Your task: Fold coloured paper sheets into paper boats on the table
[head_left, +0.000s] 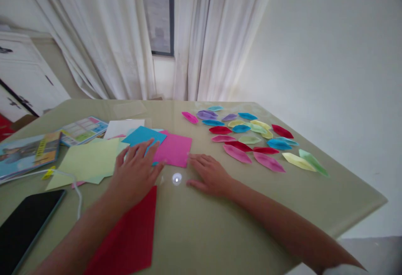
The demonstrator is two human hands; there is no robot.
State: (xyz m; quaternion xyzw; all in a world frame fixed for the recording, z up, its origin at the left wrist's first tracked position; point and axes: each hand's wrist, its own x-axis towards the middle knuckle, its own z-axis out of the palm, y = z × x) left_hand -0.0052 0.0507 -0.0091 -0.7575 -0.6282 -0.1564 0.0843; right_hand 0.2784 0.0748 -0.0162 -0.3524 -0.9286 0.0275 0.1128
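Here — table (188,233) bearing folded papers (237,153); left grip (135,170) over blue sheet (143,136).

Left hand (135,169), right hand (211,175) palm-down

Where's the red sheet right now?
In the head view, the red sheet is at the bottom, left of centre, right of the phone, below the left hand and partly hidden by that arm.

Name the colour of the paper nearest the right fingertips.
The paper is pink, shown in the head view.
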